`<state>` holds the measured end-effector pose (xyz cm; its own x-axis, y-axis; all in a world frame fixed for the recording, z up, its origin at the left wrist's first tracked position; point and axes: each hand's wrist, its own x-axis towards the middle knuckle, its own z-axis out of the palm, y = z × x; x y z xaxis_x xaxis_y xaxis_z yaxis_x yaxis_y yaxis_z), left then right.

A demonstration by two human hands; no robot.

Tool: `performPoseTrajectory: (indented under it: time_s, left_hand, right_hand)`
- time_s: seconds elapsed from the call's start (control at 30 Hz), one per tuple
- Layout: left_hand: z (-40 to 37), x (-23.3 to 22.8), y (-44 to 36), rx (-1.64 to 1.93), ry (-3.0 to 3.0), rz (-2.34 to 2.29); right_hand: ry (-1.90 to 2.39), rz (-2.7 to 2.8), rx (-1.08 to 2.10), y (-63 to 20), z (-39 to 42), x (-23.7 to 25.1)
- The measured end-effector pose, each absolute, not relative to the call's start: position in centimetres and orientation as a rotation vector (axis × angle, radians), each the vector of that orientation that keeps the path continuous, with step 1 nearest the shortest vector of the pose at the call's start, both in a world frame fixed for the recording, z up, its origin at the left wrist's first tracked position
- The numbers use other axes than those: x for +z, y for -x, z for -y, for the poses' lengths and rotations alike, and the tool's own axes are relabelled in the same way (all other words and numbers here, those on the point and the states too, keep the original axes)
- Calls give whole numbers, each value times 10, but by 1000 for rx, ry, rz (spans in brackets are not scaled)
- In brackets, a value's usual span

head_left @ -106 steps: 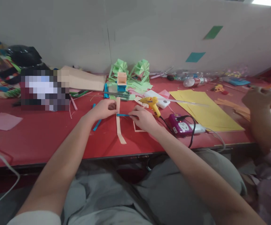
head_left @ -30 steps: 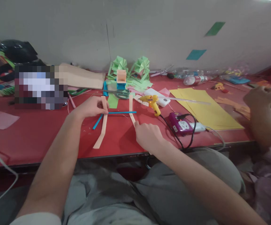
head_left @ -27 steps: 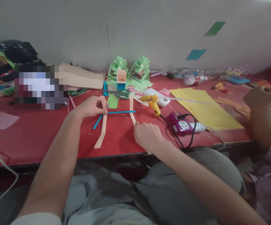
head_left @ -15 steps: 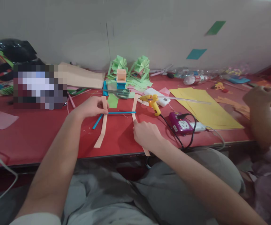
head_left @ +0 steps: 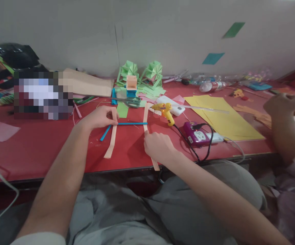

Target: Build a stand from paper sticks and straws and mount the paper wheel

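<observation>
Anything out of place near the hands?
Two minor oddities: the bent tan paper strip at the right hand reaches the front edge of the red table, and the yellow pistol-shaped glue gun lies with its nozzle awkwardly close to that strip's upper end.

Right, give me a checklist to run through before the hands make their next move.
1. Left hand steadying the bent peach paper strip on the left: ok, held near its upper part.
2. Right hand on the bent peach paper strip on the right: ok, touching it.
3. Thin straight blue stick spanning both strips: ok, it runs across from one to the other.
4. Stick bonded at the right-hand strip: cannot tell.
5. Yellow plastic glue gun well clear of that strip: not ok, its nozzle lies close to the upper end.
6. Purple plastic socket box powered: ok, apparently; a red light shows.
</observation>
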<state>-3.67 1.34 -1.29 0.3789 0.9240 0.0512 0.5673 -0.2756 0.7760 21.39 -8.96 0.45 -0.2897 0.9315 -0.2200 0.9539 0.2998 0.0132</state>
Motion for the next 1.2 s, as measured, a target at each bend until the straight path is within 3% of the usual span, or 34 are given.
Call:
performPoseTrajectory:
  time_s: [0.37,0.9,1.2]
  left_hand:
    - [-17,-17,39,648,-1974,-1295]
    - [-18,-18,42,618,-2035,-1312]
    - [-16,-16,41,625,-2026,-1283]
  right_hand:
    - [-1981,-2418,-249,-236,74,19]
    - [-1986,-2943,-388,-250,34,-25]
    - [-2072,-3080,-1128,-245,7,-48]
